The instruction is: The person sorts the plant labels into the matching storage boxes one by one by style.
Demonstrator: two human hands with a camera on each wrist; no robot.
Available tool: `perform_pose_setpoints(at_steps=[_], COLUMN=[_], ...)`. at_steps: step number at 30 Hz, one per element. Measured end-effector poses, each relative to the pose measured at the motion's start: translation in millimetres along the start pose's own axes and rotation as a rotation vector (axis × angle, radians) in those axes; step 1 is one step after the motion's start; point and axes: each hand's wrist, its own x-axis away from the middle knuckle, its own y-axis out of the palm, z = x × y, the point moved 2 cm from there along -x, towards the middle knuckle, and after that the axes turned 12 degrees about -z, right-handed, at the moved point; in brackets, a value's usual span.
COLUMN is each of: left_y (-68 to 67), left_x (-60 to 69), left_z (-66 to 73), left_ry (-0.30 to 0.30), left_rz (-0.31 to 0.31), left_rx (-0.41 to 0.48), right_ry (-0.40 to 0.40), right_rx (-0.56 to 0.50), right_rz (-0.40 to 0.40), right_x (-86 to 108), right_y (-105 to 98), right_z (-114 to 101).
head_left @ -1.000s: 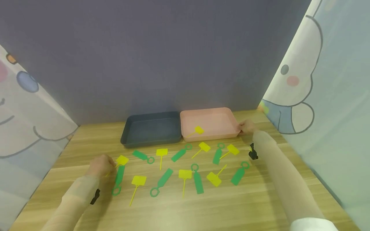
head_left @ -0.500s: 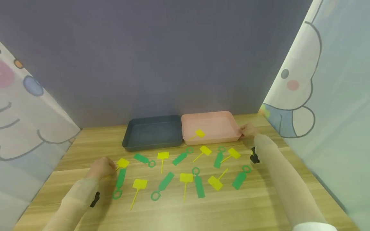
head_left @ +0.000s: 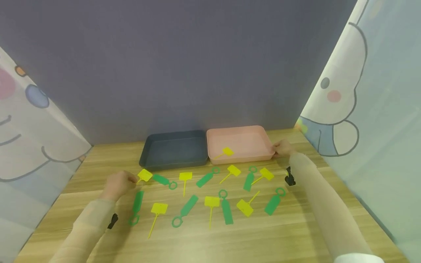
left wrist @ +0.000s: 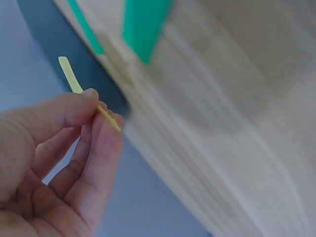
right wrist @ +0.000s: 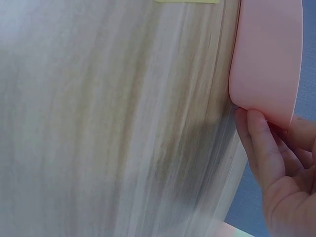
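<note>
In the head view my left hand (head_left: 118, 183) is at the left of the table, raised a little above the wood. It pinches the stem of a yellow T-shaped plant label (head_left: 145, 175) between thumb and fingertips; the left wrist view shows this label (left wrist: 70, 75) edge-on. Below that hand lies a green plant tag with a ring (head_left: 137, 202). Far right, my right hand (head_left: 283, 147) holds the end of the pink tray (head_left: 245, 159), with fingers against its outer wall and thumb by the rim. Another yellow label (head_left: 227, 151) lies in this tray.
A dark blue tray (head_left: 141, 163) stands left of the pink one, close beside it. Several green ring tags (head_left: 188, 206) and yellow labels (head_left: 211, 201) are spread over the wooden table (head_left: 250, 241). A grey panel (head_left: 204, 65) rises behind, with printed cloth (head_left: 378, 146) at both sides.
The left hand has lifted the yellow label off the table and carried it slightly up and right, away from the green tag. The right hand stays at the pink tray.
</note>
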Motion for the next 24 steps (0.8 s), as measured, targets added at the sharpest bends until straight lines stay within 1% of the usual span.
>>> perform_pose_setpoints(at_steps=[1, 2, 3, 5, 7, 8, 12, 16, 20, 24], left_y=[-1.8, -3.4, -5.1, -7.2, -9.5, -10.4, -11.8, -8.3, -5.2, -6.5], left_x=[-0.4, -0.6, -0.8, -2.0, -3.3, -3.5, -3.1, -4.9, -15.4, -27.7], left_z=[4.2, 8.8, 13.7, 23.3, 34.1, 40.0, 64.0, 88.6, 114.2, 140.2], left_ry=[0.006, 0.01, 0.011, 0.027, 0.039, 0.042, 0.065, 0.121, 0.181, 0.231], left_rz=[0.004, 0.004, 0.001, 0.007, 0.01, 0.004, -0.022, -0.016, 0.011, 0.038], left_rx=[0.002, 0.008, 0.01, 0.009, -0.001, -0.003, 0.005, 0.033, 0.029, 0.023], right_ry=[0.003, 0.026, 0.067, 0.134, 0.152, 0.158, 0.164, 0.15, 0.15, 0.167], right_rx=[0.016, 0.03, 0.051, 0.078, 0.092, 0.092, 0.073, 0.073, 0.078, 0.064], right_rz=[0.009, 0.011, 0.013, 0.008, 0.012, 0.01, 0.001, -0.001, 0.012, 0.003], right_x=[6.9, 18.6, 30.8, 50.2, 63.1, 67.3, 74.1, 74.7, 76.9, 78.3], right_y=[0.4, 1.2, 2.3, 4.1, 6.0, 6.4, 9.9, 14.0, 15.6, 16.8], right_z=[-12.3, -31.6, -52.9, -87.8, -108.3, -114.4, -121.1, -117.4, -117.5, -120.3])
